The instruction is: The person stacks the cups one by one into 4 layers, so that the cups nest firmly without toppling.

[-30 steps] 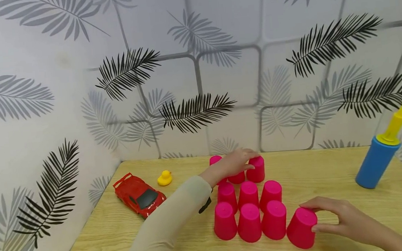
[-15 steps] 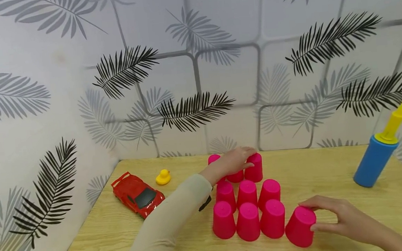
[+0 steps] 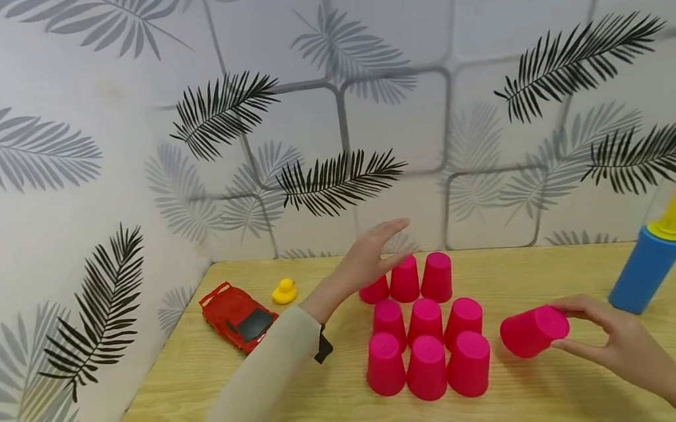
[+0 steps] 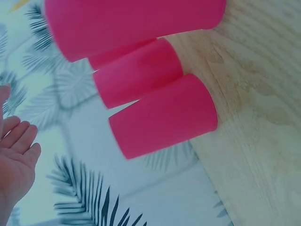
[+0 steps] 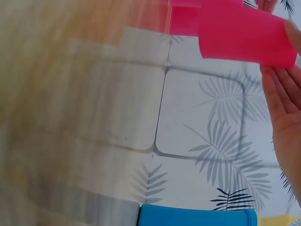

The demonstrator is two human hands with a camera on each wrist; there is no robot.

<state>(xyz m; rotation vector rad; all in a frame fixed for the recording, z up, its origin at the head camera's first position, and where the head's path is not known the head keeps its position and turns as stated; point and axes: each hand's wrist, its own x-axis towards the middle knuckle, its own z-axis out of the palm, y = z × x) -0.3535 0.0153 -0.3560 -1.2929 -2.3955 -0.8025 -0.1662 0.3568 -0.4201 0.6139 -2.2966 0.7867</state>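
Observation:
Pink plastic cups stand upside down in three rows on the wooden table, among them a front cup [image 3: 427, 368], a middle cup [image 3: 425, 320] and a back-row cup [image 3: 436, 277]. My right hand [image 3: 612, 335] pinches one more pink cup [image 3: 529, 332] near its base, between thumb and fingers. That cup is tilted, its mouth toward the rows, and hangs over the table to their right. My left hand [image 3: 371, 256] hovers over the back row with its fingers extended, holding nothing. In the left wrist view its fingers [image 4: 21, 136] are apart from the cups.
A red toy car [image 3: 239, 317] and a yellow rubber duck [image 3: 285, 291] sit on the left of the table [image 3: 169, 410]. At the right stands a blue hand pump [image 3: 646, 269] with a yellow nozzle. A leaf-patterned wall [image 3: 391, 127] rises behind the table.
My left hand has let go of the back-row cup and drawn up and left. My right hand has lifted the front right cup off the table, tilting it and moving it away from the rows.

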